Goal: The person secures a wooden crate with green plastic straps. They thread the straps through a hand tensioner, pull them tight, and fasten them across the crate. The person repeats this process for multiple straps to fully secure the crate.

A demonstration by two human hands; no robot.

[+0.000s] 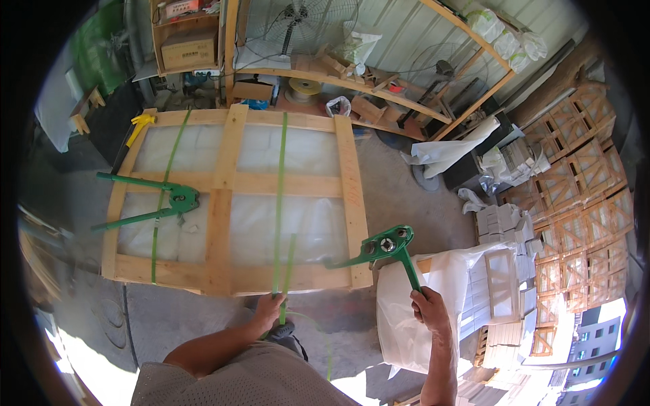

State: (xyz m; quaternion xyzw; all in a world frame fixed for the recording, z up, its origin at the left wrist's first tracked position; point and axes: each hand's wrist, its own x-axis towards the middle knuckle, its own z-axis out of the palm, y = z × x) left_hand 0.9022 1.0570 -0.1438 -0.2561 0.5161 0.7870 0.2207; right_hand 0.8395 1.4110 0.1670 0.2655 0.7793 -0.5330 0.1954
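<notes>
In front of me lies a wooden crate [220, 230] with white plastic-wrapped contents showing between its slats. My left hand [269, 312] is closed on a green packing strap [282, 189] at the crate's near edge. A loose strap end [291, 260] stands up beside it. At the crate's right corner my right hand [431, 308] grips one handle of a green strapping tensioner [387, 245], held raised. Another green long-handled strapping tool [183, 198] rests on the crate's left part, over a second green strap [175, 149].
A yellow-handled tool [141, 123] lies at the crate's far left corner. Behind stand a wooden shelf [338, 80], a strap reel [304, 88] and a fan [294, 24]. To the right are plastic-covered stacks [406, 304] and piled wooden crates [575, 176].
</notes>
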